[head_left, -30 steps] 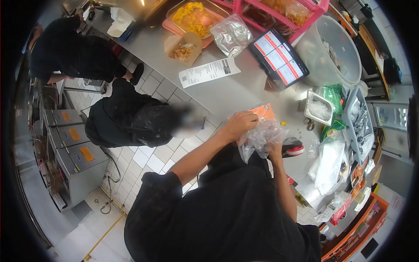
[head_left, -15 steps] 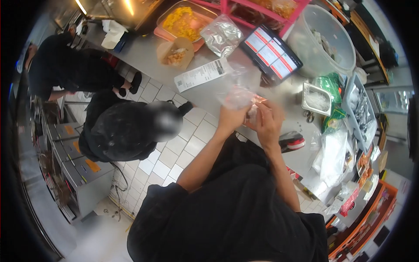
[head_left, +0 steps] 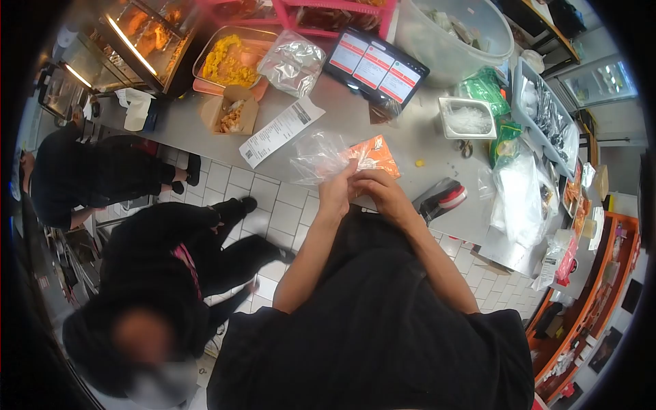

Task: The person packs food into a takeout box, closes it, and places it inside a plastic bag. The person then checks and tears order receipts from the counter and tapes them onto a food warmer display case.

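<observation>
**Though it looks light, clear bag point(head_left: 316, 157) may slip**

While the left hand point(head_left: 333, 195) pinches it above the counter point(head_left: 437, 156), beside an orange packet point(head_left: 379, 154), the right hand point(head_left: 384, 193) curls close, its hold hidden. Limp, it seems best gripped at its bunched edge.

Over there the stainless-steel worktop point(head_left: 410, 137) carries a tablet point(head_left: 377, 66) toward twelve o'clock from its bare middle, and a clear plastic tub point(head_left: 471, 58) at one. The steel pan point(head_left: 467, 118) sits near three, white plastic bags point(head_left: 521, 198) toward four, a black-and-red object point(head_left: 441, 199) at five. A printed receipt point(head_left: 281, 132) lies at nine; an open cardboard food box point(head_left: 236, 117) stands past it, toward ten.
</observation>
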`<state>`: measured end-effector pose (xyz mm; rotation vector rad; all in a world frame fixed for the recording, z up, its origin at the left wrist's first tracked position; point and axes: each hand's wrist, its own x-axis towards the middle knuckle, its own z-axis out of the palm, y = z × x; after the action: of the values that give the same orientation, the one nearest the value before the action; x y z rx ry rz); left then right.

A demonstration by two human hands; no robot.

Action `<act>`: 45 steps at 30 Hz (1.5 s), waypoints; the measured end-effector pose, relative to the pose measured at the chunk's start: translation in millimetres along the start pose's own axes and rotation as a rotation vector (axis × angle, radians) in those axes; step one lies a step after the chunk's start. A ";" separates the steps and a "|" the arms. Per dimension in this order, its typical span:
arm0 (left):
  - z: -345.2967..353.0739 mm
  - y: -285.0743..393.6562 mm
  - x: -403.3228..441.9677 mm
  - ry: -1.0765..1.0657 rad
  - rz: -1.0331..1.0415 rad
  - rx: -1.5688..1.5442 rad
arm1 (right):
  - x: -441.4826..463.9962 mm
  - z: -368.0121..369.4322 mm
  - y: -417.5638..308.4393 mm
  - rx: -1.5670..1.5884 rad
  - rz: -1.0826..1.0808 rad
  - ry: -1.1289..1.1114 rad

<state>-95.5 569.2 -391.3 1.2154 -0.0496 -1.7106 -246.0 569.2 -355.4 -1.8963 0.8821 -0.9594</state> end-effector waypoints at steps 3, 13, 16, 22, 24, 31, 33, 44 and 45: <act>-5.3 -1.7 2.0 -0.020 -0.032 0.031 | -1.8 6.3 14.1 -0.157 -0.110 -0.010; 9.9 9.1 -21.3 0.073 0.060 0.334 | -5.9 32.6 26.9 0.292 0.467 0.332; 14.7 3.3 -26.4 0.045 0.117 0.292 | -4.2 28.1 31.4 0.429 0.576 0.417; -0.1 -16.0 -13.1 -0.030 0.328 0.383 | -10.1 28.0 38.0 0.405 0.609 0.391; 3.1 -14.1 -15.5 -0.028 0.344 0.396 | -11.1 29.7 40.1 0.422 0.581 0.422; -2.1 -18.6 -12.4 -0.069 0.423 0.415 | -7.8 28.7 35.7 0.518 0.640 0.429; -4.5 -18.3 -14.0 -0.080 0.434 0.462 | -7.4 30.4 36.5 0.565 0.658 0.444; -19.0 -13.9 1.1 -0.093 0.750 0.709 | -6.2 11.4 37.4 0.334 0.624 0.115; -17.0 -14.1 2.7 -0.056 0.652 0.622 | -9.2 15.3 36.8 0.289 0.556 0.104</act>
<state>-92.7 582.4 -409.1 1.3814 -0.9650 -1.1666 -245.1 566.7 -396.2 -1.2662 1.1798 -0.7903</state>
